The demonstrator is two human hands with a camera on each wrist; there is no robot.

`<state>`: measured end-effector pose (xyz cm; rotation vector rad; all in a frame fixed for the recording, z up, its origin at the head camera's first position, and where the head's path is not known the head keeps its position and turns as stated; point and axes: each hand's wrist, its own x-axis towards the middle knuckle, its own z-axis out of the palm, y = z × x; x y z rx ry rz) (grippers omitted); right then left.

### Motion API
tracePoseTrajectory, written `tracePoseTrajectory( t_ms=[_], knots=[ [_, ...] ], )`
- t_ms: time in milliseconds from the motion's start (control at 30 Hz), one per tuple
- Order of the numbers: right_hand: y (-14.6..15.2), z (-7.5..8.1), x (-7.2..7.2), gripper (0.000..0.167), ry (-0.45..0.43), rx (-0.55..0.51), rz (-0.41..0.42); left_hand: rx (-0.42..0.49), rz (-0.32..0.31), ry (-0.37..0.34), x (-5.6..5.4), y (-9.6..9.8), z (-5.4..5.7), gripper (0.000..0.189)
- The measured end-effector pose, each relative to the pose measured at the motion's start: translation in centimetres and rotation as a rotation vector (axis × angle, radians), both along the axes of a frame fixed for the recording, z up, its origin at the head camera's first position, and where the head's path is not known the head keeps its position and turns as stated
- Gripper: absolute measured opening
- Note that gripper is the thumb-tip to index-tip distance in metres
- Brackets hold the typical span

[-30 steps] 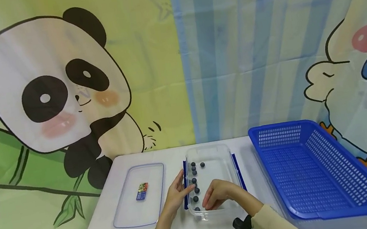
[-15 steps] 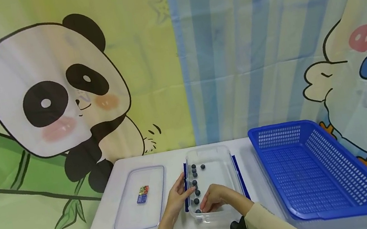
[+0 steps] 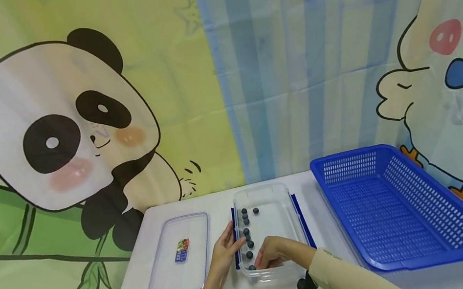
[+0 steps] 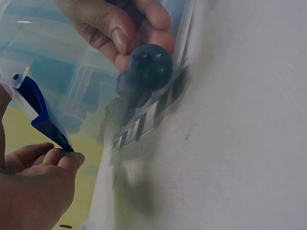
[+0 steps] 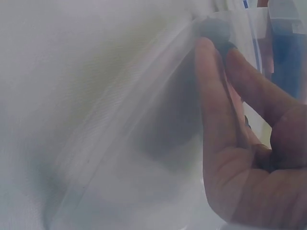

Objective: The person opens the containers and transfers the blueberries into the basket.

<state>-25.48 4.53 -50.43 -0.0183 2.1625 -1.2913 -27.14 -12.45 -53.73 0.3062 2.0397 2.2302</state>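
A clear plastic box (image 3: 279, 224) with blue side latches stands on the white table. Several blueberries (image 3: 249, 255) lie along its left wall, with one further right near the back. My left hand (image 3: 221, 253) grips the box's left side, thumb over the rim; in the left wrist view its fingers curl at the blue latch (image 4: 41, 108). My right hand (image 3: 274, 251) reaches into the front left corner. Thumb and fingertips pinch at a blueberry (image 4: 149, 68) low against the wall, seen through the plastic. In the right wrist view, a dark blueberry (image 5: 216, 29) shows at the fingertips.
Left of the box lies a clear lid (image 3: 162, 285) bearing a small fruit label (image 3: 182, 250). A big blue mesh basket (image 3: 382, 202) stands to the right. Behind the table hangs a cartoon curtain (image 3: 267, 85).
The right hand has shifted slightly left toward the front left corner of the box. The left hand keeps its hold. The head view has tilted a little.
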Motion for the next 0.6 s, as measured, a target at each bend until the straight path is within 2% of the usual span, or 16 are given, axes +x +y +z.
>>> tracePoseTrajectory(
  t_ms=[367,433,533,600],
  knots=[
    [-0.1,-0.2,-0.3,0.006,-0.015,-0.016,0.06,-0.026,0.005,0.014,0.0,-0.3,0.2,0.079],
    [0.0,-0.3,-0.3,0.005,-0.012,-0.014,0.07,-0.025,0.001,0.009,0.1,-0.2,0.4,0.081],
    [0.1,-0.3,-0.3,0.003,0.002,-0.015,0.077,-0.024,-0.012,-0.01,0.6,-0.1,1.4,0.082],
    [0.2,-0.3,-0.2,0.003,0.006,-0.013,0.076,-0.02,-0.015,-0.017,0.6,0.1,1.3,0.083]
  ],
)
